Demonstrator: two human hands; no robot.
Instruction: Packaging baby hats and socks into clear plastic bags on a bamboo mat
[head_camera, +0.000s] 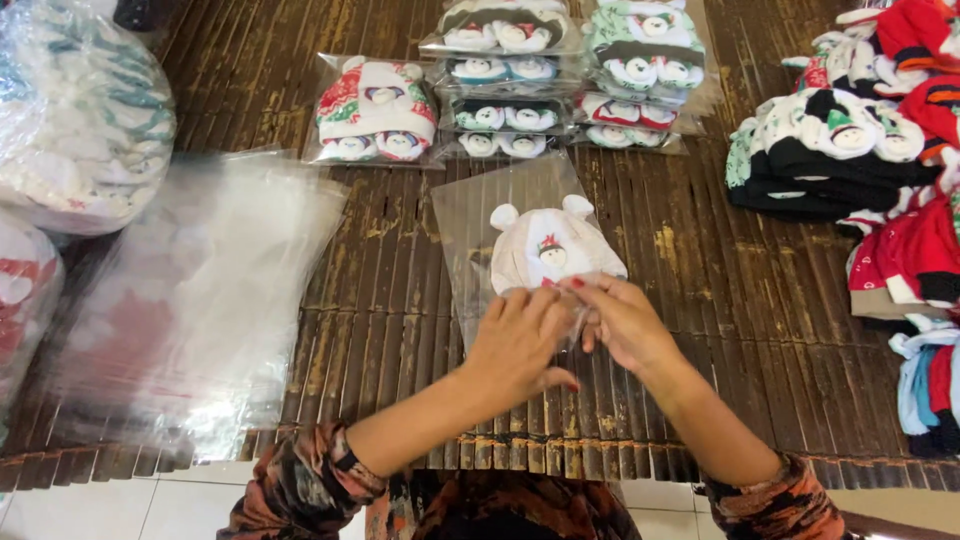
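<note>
A white baby hat (548, 248) with two round ears and a small snowman patch lies inside a clear plastic bag (470, 215) on a dark slatted bamboo surface (390, 320). My left hand (520, 340) and my right hand (620, 320) meet at the bag's near, open end, just below the hat. Both pinch the plastic edge there, fingers closed on it. Patterned sleeves cover my forearms.
A stack of empty clear bags (190, 300) lies at the left. Packed hat sets (378, 112) and piles of bagged ones (560, 75) sit at the back. Loose hats and clothes (860, 150) are heaped at the right; large filled sacks (70, 110) at the far left.
</note>
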